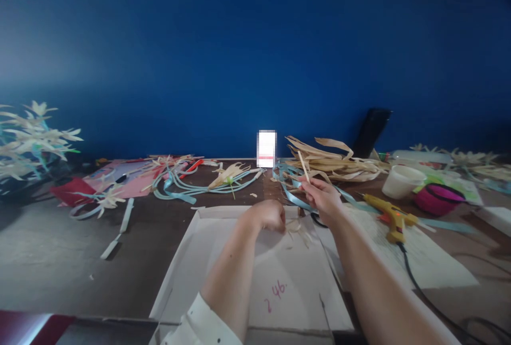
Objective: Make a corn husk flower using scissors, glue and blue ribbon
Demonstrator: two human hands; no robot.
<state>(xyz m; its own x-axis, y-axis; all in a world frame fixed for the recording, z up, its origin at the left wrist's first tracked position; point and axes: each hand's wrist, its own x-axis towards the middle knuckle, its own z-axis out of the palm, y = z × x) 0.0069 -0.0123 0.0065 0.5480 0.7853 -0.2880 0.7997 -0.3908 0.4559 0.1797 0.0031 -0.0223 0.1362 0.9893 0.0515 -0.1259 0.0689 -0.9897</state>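
Above the far part of a white cardboard box lid (pixel 223 276), my left hand (pixel 270 216) is closed with its fingers curled in; what they hold, if anything, is hidden. Thin pale husk pieces (pixel 298 234) show just right of it, over the cardboard. My right hand (pixel 321 196) pinches a narrow pale strip (pixel 303 165) that points up and slightly left. Behind that hand lies a pile of dried corn husks (pixel 339 166). Light blue ribbon (pixel 293 196) runs below the pile, close to my right fingers.
On the right, a yellow glue gun (pixel 393 217) with a black cord rests on paper (pixel 435 265), near a white cup (pixel 403 181) and a magenta pouch (pixel 439 198). Blue cords (pixel 167 188) lie left of centre. Husk flowers (pixel 38 137) stand far left. A blue partition (pixel 239 68) closes the back.
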